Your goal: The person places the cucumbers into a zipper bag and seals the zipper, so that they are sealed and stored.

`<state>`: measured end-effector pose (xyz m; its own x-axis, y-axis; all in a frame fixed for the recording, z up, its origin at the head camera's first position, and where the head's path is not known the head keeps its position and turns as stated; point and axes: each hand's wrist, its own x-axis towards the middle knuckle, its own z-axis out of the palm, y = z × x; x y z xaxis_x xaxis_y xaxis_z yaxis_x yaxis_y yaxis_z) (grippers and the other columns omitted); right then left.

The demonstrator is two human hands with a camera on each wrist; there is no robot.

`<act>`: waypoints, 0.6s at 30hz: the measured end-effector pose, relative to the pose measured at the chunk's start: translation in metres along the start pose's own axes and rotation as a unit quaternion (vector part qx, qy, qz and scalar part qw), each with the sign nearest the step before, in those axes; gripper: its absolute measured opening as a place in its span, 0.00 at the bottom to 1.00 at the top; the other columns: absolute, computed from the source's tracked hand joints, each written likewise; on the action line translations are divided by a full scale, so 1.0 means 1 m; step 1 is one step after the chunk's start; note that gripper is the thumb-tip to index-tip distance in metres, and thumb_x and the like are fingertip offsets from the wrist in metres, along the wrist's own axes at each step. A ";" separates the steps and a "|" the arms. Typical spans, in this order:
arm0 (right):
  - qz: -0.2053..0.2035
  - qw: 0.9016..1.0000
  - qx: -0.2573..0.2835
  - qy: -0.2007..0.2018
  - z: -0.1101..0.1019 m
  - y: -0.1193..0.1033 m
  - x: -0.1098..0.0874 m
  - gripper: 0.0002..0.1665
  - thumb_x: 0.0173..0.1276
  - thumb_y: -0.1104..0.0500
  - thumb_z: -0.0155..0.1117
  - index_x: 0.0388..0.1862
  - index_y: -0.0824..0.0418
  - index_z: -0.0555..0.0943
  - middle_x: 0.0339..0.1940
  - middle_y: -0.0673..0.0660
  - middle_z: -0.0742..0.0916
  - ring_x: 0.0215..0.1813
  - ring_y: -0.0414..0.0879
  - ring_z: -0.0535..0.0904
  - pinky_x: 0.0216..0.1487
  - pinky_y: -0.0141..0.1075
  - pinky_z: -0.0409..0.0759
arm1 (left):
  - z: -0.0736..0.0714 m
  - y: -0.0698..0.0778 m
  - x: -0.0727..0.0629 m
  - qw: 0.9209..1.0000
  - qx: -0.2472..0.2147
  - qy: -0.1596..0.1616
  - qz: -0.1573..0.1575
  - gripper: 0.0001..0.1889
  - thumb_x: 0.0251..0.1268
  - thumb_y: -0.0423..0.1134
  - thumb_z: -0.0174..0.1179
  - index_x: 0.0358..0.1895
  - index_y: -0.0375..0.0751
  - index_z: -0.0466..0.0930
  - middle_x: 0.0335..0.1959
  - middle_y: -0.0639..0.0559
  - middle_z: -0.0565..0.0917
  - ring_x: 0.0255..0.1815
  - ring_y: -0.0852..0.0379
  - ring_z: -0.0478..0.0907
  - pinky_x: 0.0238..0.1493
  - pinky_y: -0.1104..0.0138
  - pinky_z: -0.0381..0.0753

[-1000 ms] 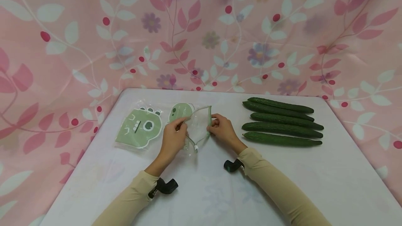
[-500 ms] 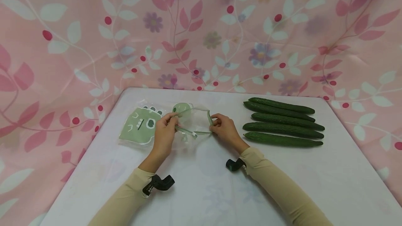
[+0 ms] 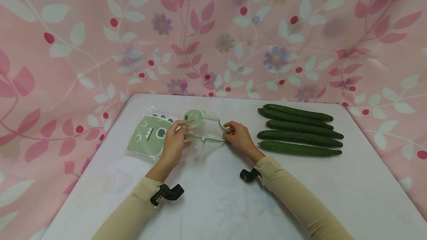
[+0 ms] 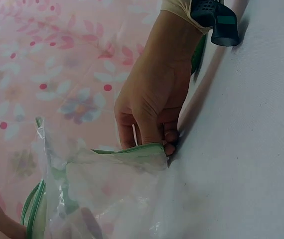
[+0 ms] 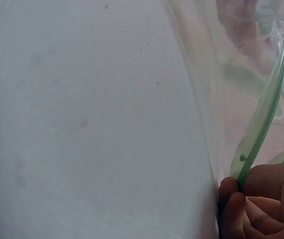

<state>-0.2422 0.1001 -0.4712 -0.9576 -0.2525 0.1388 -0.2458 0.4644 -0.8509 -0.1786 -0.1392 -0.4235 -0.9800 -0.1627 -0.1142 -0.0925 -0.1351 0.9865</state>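
The right hand (image 3: 238, 137) is pinching the green rim (image 3: 213, 140) of a clear bag (image 4: 122, 184) at its right end, thumb and finger set narrow on the strip. The left hand (image 3: 173, 143) is holding the opposite end, partly hiding its own contact. The bag is spanning the gap between the hands, left of the tabletop's (image 3: 233, 210) centre and toward its far edge. The rim is forming an open loop; its long axis is running from hand to hand, roughly parallel to the near edge. Five cucumbers (image 3: 304, 128) are lying right of the right hand, the nearer hand, toward the far right corner. Their long axes are running roughly left to right, left ends facing that hand. A printed bag (image 3: 145, 136) is lying left of the left hand, toward the far left corner.
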 end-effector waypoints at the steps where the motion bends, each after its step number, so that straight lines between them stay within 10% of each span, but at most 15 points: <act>1: -0.001 1.000 -0.001 -0.001 0.000 0.000 0.000 0.21 0.61 0.70 0.73 0.55 0.68 0.84 0.32 0.54 0.88 0.31 0.43 0.83 0.33 0.33 0.81 | -0.001 0.000 0.001 1.000 -0.006 -0.002 -0.004 0.13 0.85 0.35 0.44 0.59 0.34 0.75 0.51 0.37 0.85 0.38 0.56 0.85 0.36 0.63 0.82; 9: 0.009 1.000 -0.022 0.010 -0.006 -0.001 -0.005 0.18 0.63 0.70 0.71 0.52 0.68 0.85 0.32 0.53 0.88 0.33 0.45 0.83 0.33 0.36 0.81 | 0.000 -0.009 0.004 0.997 -0.061 -0.032 -0.044 0.12 0.85 0.34 0.45 0.61 0.33 0.71 0.49 0.44 0.87 0.39 0.57 0.83 0.35 0.66 0.79; 18: 0.018 1.000 -0.014 0.001 -0.008 -0.003 -0.013 0.28 0.66 0.64 0.73 0.64 0.68 0.78 0.38 0.58 0.88 0.36 0.47 0.82 0.34 0.35 0.80 | 0.004 -0.014 0.004 0.996 -0.027 -0.086 -0.003 0.21 0.84 0.31 0.46 0.74 0.43 0.71 0.59 0.35 0.84 0.50 0.48 0.83 0.37 0.65 0.82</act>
<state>-0.2306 0.1088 -0.4668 -0.9662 -0.2335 0.1095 -0.2154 0.4967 -0.8408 -0.1817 -0.1335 -0.4373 -0.9956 0.0080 -0.0929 -0.0927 -0.1890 0.9776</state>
